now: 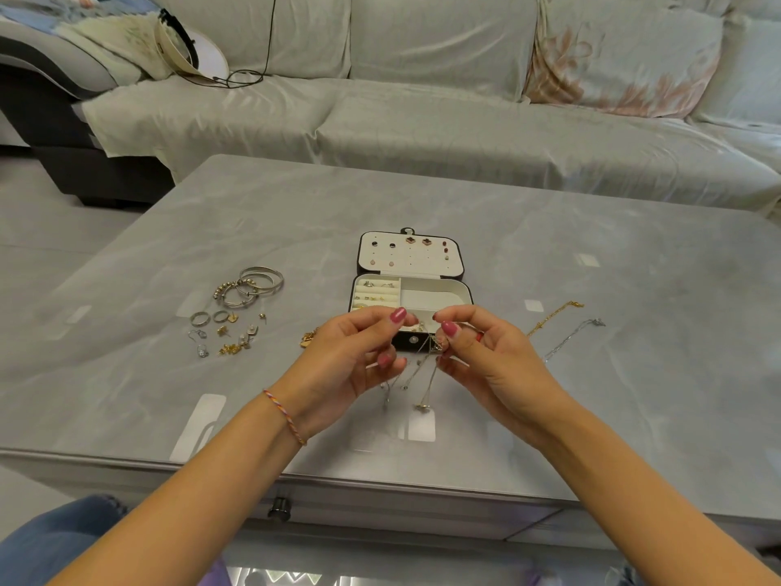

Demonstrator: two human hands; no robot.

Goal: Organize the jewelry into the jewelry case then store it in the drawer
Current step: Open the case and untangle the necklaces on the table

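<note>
A small black jewelry case (458,292) lies open at the middle of the grey table, earrings pinned in its lid, rings in its left compartment. In front of it my left hand (355,353) and my right hand (477,353) pinch a thin necklace chain (424,380) between them, its pendants hanging down over the table. Bangles (249,285), rings (209,318) and small earrings (230,338) lie to the left. A gold chain (553,315) and a silver chain (572,338) lie to the right. A gold piece (308,338) shows beside my left hand.
The drawer knob (279,507) sits in the table's front face below my left wrist. A grey sofa (422,133) with cushions runs behind the table. A hat and a cable (249,76) lie on its left part.
</note>
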